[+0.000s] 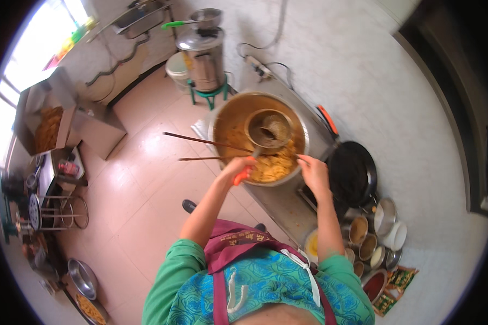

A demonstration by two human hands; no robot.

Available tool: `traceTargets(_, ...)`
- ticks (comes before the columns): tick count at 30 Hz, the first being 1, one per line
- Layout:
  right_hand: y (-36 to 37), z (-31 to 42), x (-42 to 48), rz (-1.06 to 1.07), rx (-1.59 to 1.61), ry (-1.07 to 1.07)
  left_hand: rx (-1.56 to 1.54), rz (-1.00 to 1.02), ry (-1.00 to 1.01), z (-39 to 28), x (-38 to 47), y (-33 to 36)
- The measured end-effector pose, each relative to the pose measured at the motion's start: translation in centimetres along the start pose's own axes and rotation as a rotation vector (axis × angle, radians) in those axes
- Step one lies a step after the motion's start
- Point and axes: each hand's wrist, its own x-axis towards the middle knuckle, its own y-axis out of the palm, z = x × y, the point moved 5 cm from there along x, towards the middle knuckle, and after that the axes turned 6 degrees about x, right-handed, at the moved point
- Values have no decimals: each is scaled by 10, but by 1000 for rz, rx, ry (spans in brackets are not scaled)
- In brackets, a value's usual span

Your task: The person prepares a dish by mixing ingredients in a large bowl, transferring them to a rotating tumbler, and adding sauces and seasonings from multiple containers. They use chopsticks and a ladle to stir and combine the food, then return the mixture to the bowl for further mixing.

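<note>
My left hand point(240, 167) grips the orange handle of a round metal strainer point(269, 128). Its bowl hangs over a large metal pot point(303, 122), with brownish residue inside. Below the strainer, a heap of yellow-orange food point(274, 166) lies in the near part of the pot. At the pot's right rim my right hand point(315, 172) pinches a thin dark utensil, mostly hidden by the fingers. Two long dark chopsticks point(203, 140) stick out past the pot's left rim near my left hand; I cannot tell whether their other ends reach my right hand.
Right of the pot is a black frying pan point(351, 172), and nearer me several seasoning bowls point(358, 229). A lidded metal boiler point(205, 61) stands beyond. On the left are an open cardboard box point(67, 126) and a wire rack point(57, 212). A metal basin point(82, 278) lies lower left.
</note>
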Motion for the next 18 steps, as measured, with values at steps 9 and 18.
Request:
traceTargets(9, 41, 195, 26, -73, 251, 78, -73, 241, 227, -108, -199, -106)
traceTargets(18, 295, 471, 130, 197, 649, -291, 105, -630, 756, -225, -417, -318)
